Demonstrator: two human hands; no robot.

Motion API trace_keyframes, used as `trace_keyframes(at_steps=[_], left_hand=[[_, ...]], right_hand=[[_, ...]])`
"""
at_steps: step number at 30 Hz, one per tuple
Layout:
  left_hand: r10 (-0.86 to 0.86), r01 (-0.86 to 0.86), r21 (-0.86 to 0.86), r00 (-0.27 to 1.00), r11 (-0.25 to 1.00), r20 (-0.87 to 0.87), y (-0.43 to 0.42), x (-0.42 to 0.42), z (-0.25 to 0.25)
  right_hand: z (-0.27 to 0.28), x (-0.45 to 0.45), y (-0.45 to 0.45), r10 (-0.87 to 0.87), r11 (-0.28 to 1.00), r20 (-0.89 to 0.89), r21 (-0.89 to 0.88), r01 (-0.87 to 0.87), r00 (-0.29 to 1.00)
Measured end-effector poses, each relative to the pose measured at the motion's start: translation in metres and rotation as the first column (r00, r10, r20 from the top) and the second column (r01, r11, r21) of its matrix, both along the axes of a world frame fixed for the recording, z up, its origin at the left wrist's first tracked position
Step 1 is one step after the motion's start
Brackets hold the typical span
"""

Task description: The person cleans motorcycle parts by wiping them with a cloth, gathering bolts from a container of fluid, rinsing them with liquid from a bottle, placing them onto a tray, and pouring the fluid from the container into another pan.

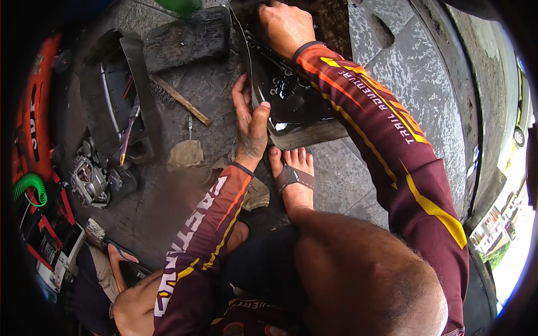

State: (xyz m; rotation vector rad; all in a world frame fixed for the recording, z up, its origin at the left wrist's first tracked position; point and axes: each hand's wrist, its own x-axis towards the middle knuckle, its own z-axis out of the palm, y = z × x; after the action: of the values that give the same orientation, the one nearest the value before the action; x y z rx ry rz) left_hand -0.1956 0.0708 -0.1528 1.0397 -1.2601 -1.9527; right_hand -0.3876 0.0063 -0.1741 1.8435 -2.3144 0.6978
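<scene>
A dark rectangular pan (314, 134) lies on the floor in front of my foot, with shiny dark liquid in it. Several small metal parts (274, 89), some ring-shaped, lie in the liquid. My left hand (252, 126) grips the pan's left wall, thumb over the rim and fingers along the outside. Over the far part of the pan is my right hand (287, 27), its fingers curled closed and pointing down. Whatever those fingers may hold is hidden beneath the hand.
Left of the pan lie a wooden stick (182, 101), a rag (186, 154) and a blackened block (188, 39). Another black tray (148, 106) holds a brush (130, 129). A metal engine part (89, 179) and a green coiled hose (31, 189) are farther left. Another person's foot (120, 253) shows lower left.
</scene>
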Motion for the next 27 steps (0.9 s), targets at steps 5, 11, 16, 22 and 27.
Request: trace_keyframes(at_steps=[5,11,16,22,27], left_hand=[[0.003,-0.003,0.012,1.000,1.000,-0.011,0.000,-0.001,0.004],[0.016,-0.016,-0.003,1.000,1.000,-0.003,0.001,0.000,0.000],[0.003,-0.003,-0.010,1.000,1.000,0.012,0.001,0.000,0.003],[-0.007,0.009,-0.052,0.999,0.999,0.040,0.002,0.001,0.001],[0.004,-0.002,-0.053,0.999,0.999,0.038,0.002,-0.001,0.003]], right_hand=[[0.002,0.000,-0.004,-0.097,0.992,-0.022,0.076,0.098,0.995],[-0.004,-0.002,-0.007,-0.039,0.994,-0.012,0.101,0.040,0.999],[0.003,-0.001,-0.006,-0.102,0.982,0.065,0.168,0.090,0.993],[0.000,0.004,-0.008,-0.116,0.987,0.088,0.126,0.104,0.989],[0.010,0.000,-0.003,-0.125,0.977,0.092,0.186,0.107,0.988]])
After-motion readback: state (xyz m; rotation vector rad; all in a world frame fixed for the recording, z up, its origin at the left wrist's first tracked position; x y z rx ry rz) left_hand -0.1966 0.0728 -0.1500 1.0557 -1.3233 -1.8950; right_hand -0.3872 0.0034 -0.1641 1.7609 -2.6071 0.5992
